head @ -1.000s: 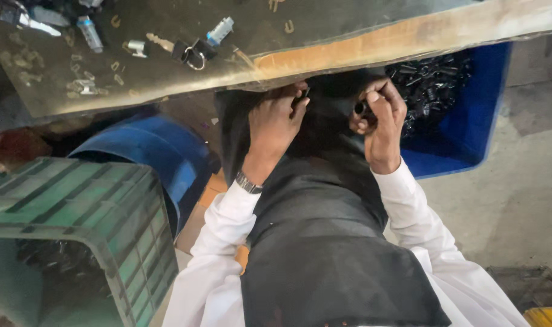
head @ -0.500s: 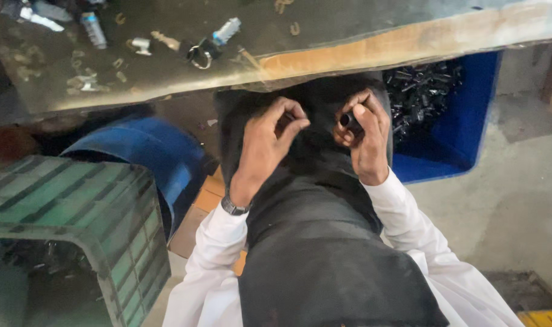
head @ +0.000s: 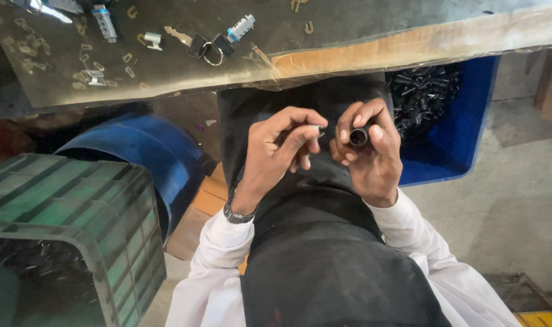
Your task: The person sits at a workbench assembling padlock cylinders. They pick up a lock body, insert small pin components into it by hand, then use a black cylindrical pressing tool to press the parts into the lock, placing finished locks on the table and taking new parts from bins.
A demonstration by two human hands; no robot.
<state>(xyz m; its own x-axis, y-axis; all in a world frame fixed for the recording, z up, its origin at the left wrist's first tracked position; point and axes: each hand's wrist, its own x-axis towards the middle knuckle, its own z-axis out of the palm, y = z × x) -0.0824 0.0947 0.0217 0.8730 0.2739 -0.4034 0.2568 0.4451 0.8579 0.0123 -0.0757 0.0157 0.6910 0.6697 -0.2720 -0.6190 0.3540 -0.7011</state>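
From the head view, the lap under the dark apron (head: 324,254) is hidden, and the workbench (head: 360,36) edge cuts off the blue bin (head: 451,151) of dark parts. One set of keys (head: 206,45) lies on the bench. The left hand (head: 276,154) pinches one small metal pin (head: 317,128); the right hand (head: 370,151) curls round one dark tube (head: 359,137), its open end facing up, just beside the pin.

Dim, even daylight; mild glare on surface (head: 360,45) edge at 1 o'clock; shadow beneath; focus sharp.
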